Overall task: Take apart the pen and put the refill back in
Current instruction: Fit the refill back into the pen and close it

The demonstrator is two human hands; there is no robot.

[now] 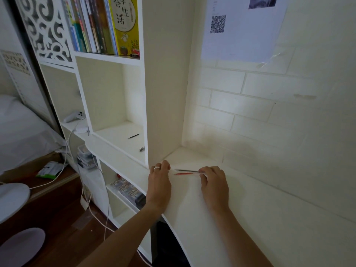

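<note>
- Right hand (213, 182), lower centre of the frame, pinches one end of the thin dark refill (187, 170); left hand (159, 180) has its grip curled at the other end, on what I cannot tell
- Red pen part (183, 173) lies just below the refill on the white surface (250, 218)
- Judgement: keep the refill level; aim its tip straight into the barrel

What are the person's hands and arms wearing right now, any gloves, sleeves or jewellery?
Both hands are bare, with no gloves. The left hand wears a silver ring on one finger. The right hand shows no ring or watch. Both forearms are bare, with no sleeves in view.
</note>
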